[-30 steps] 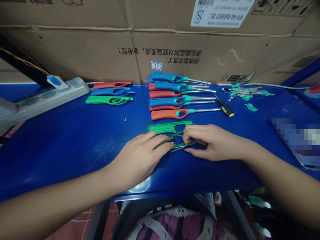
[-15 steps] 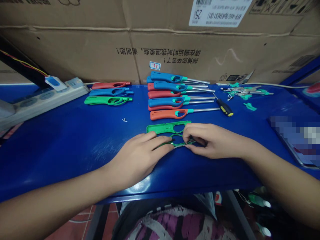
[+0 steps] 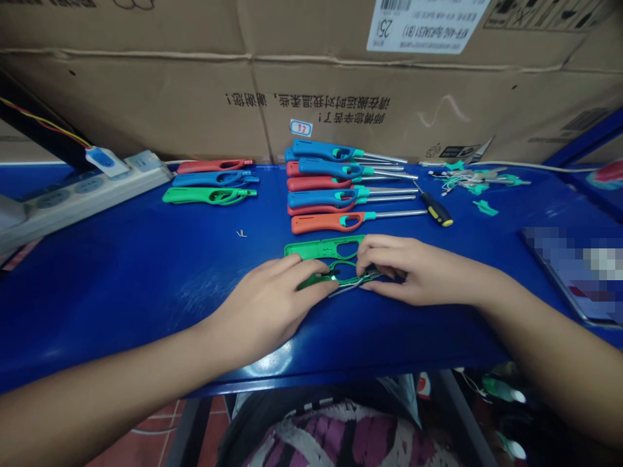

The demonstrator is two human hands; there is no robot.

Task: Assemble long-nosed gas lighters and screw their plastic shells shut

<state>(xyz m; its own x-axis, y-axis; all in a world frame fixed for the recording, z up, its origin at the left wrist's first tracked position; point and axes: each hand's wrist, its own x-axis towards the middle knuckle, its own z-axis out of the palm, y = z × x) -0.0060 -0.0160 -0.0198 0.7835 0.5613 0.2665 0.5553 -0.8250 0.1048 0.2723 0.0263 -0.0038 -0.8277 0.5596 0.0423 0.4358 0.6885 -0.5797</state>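
A green lighter shell half (image 3: 309, 281) lies on the blue table between my hands, partly covered by fingers. My left hand (image 3: 267, 298) grips its handle end, thumb and fingers closed on it. At the other end, my right hand (image 3: 413, 269) pinches thin, pale wire-like pieces (image 3: 346, 287) against the shell; the fingertips hide the exact grip. Just behind lies a second green shell half (image 3: 311, 249), inner side up. Beyond it, several blue, red and orange gas lighters (image 3: 316, 224) with metal rods are stacked in a row.
Red, blue and green lighter shells (image 3: 207, 196) lie at left by a power strip (image 3: 92, 191). A black-yellow screwdriver (image 3: 440, 211) and a pile of teal parts with white wires (image 3: 470, 178) are at right. Tiny metal pieces (image 3: 242, 233) lie left. A cardboard box (image 3: 170, 110) stands behind.
The pale wire-like piece now slants out further below the green shell, toward the lower left. My right fingers have shifted slightly; my left hand keeps its place on the shell.
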